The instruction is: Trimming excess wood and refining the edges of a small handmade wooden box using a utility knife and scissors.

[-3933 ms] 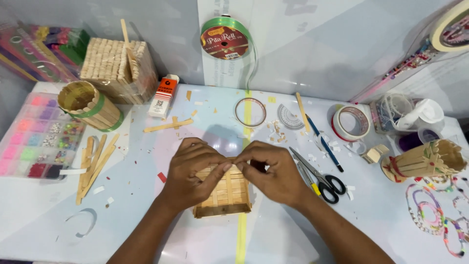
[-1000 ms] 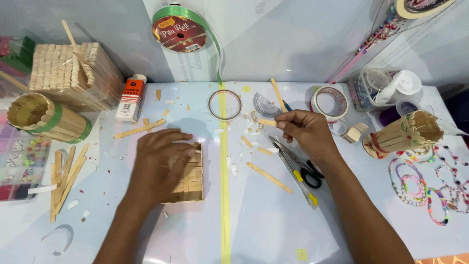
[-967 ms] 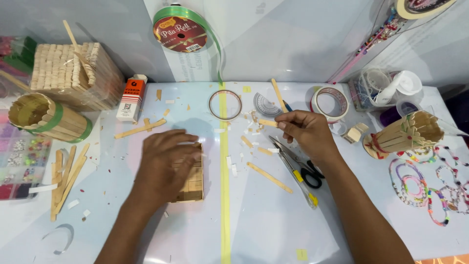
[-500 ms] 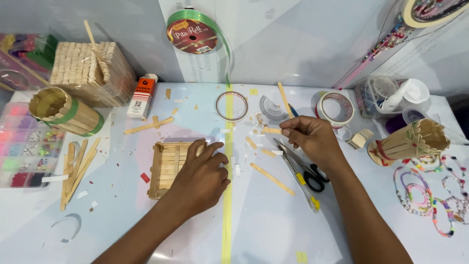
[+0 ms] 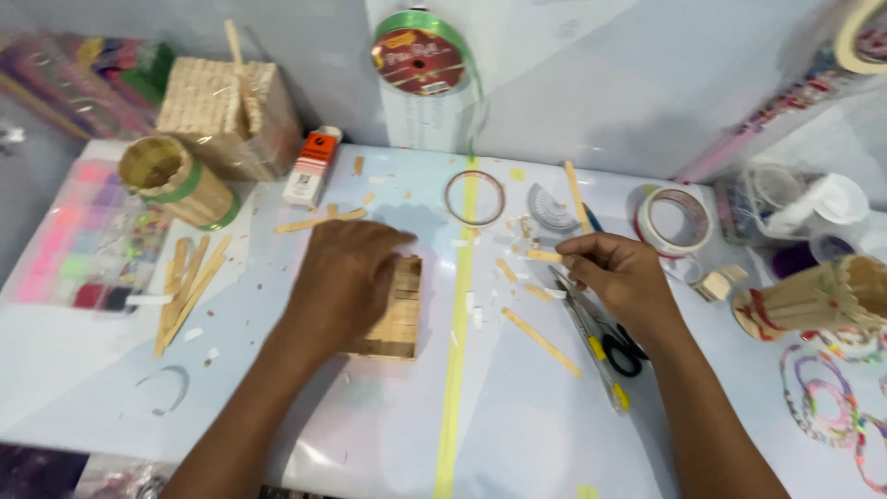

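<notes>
My left hand (image 5: 342,282) lies palm down on a flat panel of glued wooden craft sticks (image 5: 399,312) on the white table (image 5: 370,434), covering most of it. To the right, my right hand (image 5: 617,275) has its fingertips pinched on a short piece of wooden stick (image 5: 543,256), held just above the table. Scissors (image 5: 605,337) with black and yellow handles lie under and beside that hand. Loose stick pieces (image 5: 540,340) and small offcuts lie between the two hands.
A stick-built box (image 5: 226,115) and a stick cylinder with green tape (image 5: 176,182) stand back left, near a glue bottle (image 5: 311,166) and a bead tray (image 5: 88,231). Tape rolls (image 5: 674,220), another stick cylinder (image 5: 818,298) and a green ribbon spool (image 5: 420,60) are also here.
My left hand has moved back over the stick panel and now presses it flat. My right hand has stayed by the scissors with the small stick piece pinched.
</notes>
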